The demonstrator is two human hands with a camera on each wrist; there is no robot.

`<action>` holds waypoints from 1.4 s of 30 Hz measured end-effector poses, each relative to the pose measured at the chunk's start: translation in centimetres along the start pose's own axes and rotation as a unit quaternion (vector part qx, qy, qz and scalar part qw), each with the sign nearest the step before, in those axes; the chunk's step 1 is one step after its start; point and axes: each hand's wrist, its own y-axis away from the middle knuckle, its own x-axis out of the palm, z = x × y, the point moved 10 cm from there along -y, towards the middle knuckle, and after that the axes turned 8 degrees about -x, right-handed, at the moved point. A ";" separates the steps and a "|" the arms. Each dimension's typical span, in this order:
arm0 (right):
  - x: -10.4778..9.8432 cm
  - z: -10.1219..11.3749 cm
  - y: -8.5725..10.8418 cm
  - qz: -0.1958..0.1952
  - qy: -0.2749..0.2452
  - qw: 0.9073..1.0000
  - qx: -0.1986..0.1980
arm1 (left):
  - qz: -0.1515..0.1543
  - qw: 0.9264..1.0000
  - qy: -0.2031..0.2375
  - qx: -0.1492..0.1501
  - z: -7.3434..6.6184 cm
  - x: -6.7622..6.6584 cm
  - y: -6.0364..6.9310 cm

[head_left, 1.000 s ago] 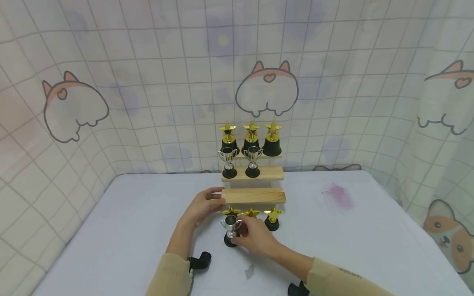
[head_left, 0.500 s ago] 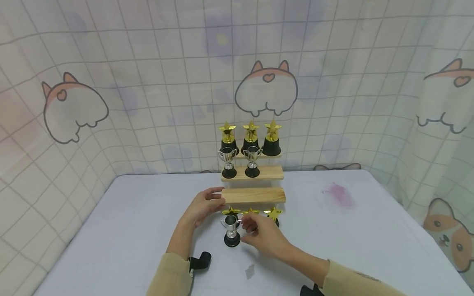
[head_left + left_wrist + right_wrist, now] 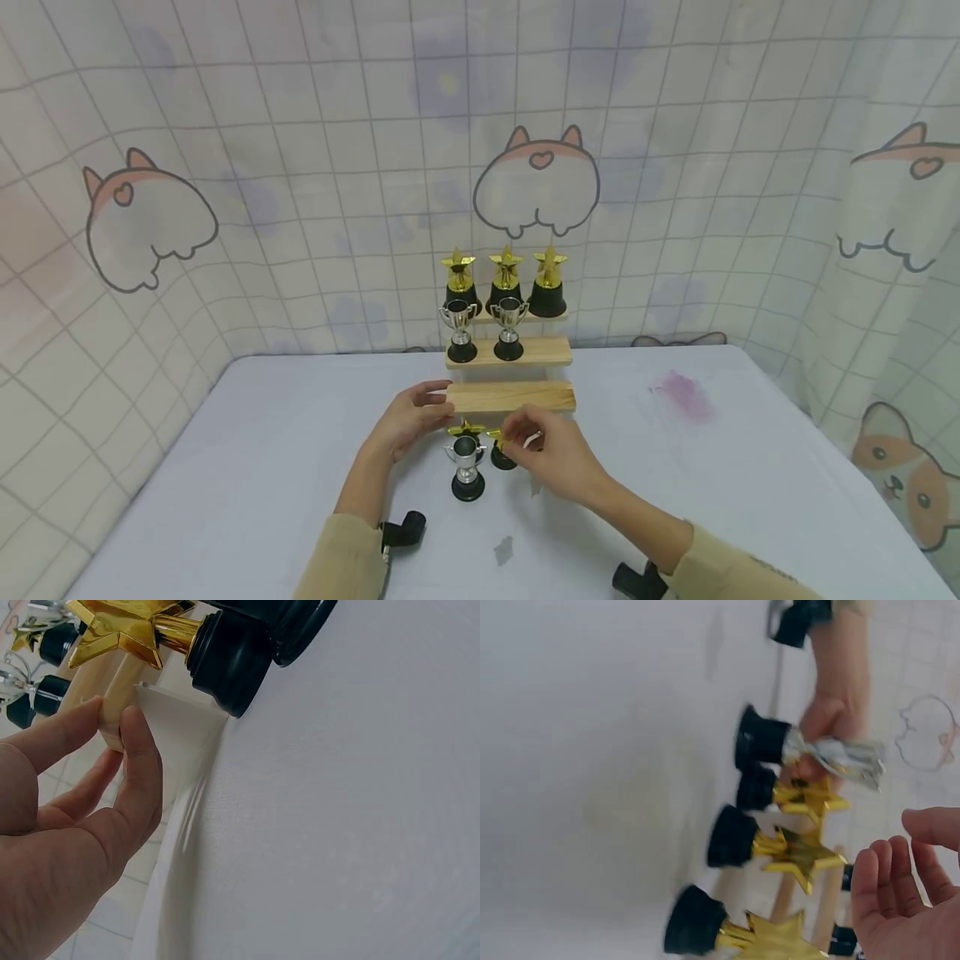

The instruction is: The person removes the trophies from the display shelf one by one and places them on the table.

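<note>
My left hand pinches the left end of the lowest wooden shelf plank; the left wrist view shows thumb and finger of that hand on the plank's end. A silver cup trophy stands on the table, with gold star trophies close behind it. Over the right part of that star row, my right hand hides the rightmost one in the head view. The right wrist view has this hand holding nothing, fingers bent, beside the star trophies.
Two silver cups stand on the middle wooden shelf, with the plank's right part bare. Three gold star trophies stand on the top shelf. A patterned curtain hangs behind the white table.
My right hand has let go of the silver cup in front and moved right and up, towards the shelf. The cup stays standing in place. My left hand has kept its hold.
</note>
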 end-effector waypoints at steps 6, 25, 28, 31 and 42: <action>-3.0 -0.2 -2.1 -0.053 -0.018 0.998 0.017 | 0.005 1.000 0.008 0.006 -0.1 0.2 -0.1; -5.9 -3.5 -7.1 -0.129 -0.064 0.987 0.069 | 0.006 1.000 0.005 0.010 -0.3 0.0 0.1; -6.1 -3.8 -7.7 -0.137 -0.065 0.985 0.078 | 0.006 1.000 0.007 0.010 -0.3 0.0 0.1; -6.1 -4.1 -8.1 -0.139 -0.056 0.985 0.087 | 0.004 1.000 0.007 0.010 -0.3 0.0 0.3; -5.8 -5.0 -9.5 -0.130 -0.059 0.985 0.099 | 0.009 1.000 0.011 -0.001 -0.2 0.0 -0.2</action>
